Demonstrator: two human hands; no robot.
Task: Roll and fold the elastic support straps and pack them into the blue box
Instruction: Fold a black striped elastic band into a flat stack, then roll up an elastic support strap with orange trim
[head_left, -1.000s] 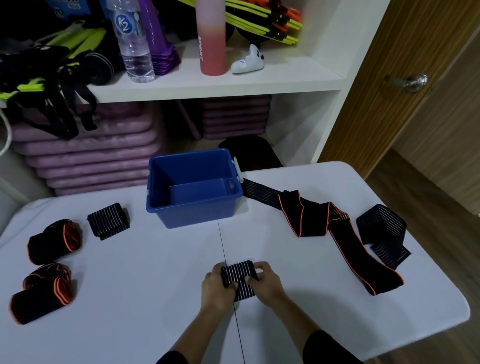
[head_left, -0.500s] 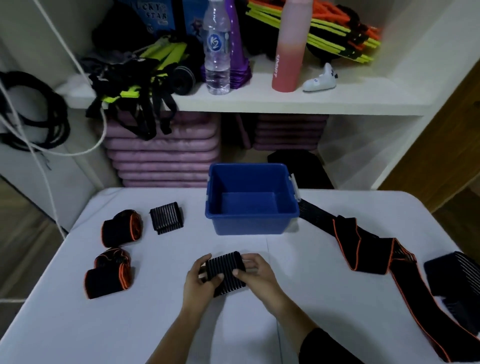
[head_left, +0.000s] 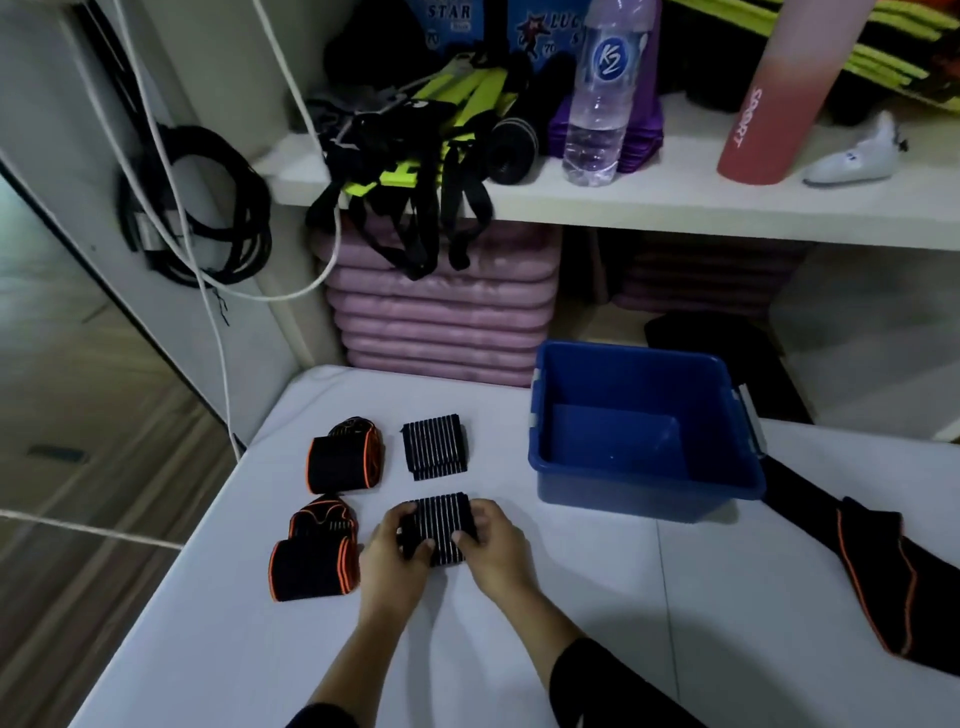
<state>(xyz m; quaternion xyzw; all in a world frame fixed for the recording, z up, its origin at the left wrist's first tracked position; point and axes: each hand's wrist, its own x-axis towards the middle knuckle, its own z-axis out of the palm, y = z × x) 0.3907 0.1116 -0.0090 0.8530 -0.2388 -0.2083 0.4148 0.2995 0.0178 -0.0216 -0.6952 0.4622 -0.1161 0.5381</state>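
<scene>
A folded black strap with white stripes (head_left: 439, 527) rests on the white table (head_left: 597, 597), gripped by my left hand (head_left: 392, 564) on its left side and my right hand (head_left: 496, 551) on its right. A second striped folded strap (head_left: 435, 453) lies just beyond it. Two rolled black straps with orange edging (head_left: 345, 462) (head_left: 314, 558) sit to the left. The blue box (head_left: 644, 431) stands empty at the right rear. An unrolled black and orange strap (head_left: 883, 566) trails off the right side.
A white shelf (head_left: 623, 208) behind the table carries a water bottle (head_left: 602, 104), a pink bottle (head_left: 774, 114) and black and yellow straps (head_left: 421, 156). Purple mats (head_left: 441, 312) are stacked beneath it. Cables (head_left: 197, 208) hang at the left. The table's left edge drops to the floor.
Both hands have carried the striped folded strap leftward across the table, to just in front of the other striped strap. The view has swung left.
</scene>
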